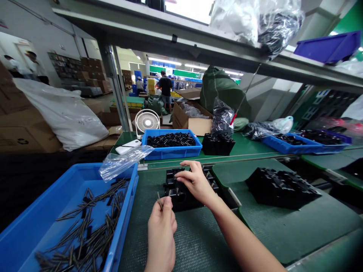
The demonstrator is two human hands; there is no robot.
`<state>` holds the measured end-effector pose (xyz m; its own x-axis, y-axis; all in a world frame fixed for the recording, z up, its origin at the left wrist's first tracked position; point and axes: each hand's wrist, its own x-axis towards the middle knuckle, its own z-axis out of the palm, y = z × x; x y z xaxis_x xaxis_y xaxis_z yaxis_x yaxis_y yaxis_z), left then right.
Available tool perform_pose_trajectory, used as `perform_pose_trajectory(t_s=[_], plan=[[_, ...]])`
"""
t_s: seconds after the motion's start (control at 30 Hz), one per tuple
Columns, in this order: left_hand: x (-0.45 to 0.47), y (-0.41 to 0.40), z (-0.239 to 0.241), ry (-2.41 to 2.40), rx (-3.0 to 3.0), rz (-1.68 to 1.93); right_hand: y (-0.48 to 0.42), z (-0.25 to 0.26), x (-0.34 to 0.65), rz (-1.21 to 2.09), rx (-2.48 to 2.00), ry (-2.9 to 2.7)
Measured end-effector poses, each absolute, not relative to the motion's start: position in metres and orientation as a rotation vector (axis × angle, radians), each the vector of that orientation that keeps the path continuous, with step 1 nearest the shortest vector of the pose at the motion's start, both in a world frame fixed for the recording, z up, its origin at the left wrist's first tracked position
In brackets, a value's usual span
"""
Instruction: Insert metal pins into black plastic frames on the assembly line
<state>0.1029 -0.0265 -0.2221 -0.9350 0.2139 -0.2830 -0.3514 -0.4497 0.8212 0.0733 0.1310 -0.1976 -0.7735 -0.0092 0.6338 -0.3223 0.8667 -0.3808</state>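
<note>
My left hand (160, 236) is closed in a pinch on a few thin metal pins (159, 200), held upright just in front of a black plastic tray (181, 190). My right hand (195, 182) rests on top of that black tray with its fingers curled onto it, thumb and forefinger pressed near its left part. A blue bin (42, 223) at my left holds several loose metal pins (90, 226).
A clear plastic bag (121, 162) drapes over the blue bin's far corner. Another blue bin of black parts (171, 145) and a black block (217, 144) stand behind. More black trays (280, 187) lie right. A small white fan (146, 121), cardboard boxes and people stand farther back.
</note>
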Motion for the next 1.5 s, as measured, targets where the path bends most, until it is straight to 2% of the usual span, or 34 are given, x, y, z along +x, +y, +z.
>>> perform_pose_trajectory(t_s=[1.37, 1.5], plan=[[0.105, -0.028, -0.224, 1.575, -0.114, 2.347, 0.13, -0.197, 0.069, 0.591, 0.226, -2.448], [0.103, -0.027, -0.224, 1.593, -0.145, 2.362, 0.121, -0.178, 0.085, 0.746, 0.26, -2.5]])
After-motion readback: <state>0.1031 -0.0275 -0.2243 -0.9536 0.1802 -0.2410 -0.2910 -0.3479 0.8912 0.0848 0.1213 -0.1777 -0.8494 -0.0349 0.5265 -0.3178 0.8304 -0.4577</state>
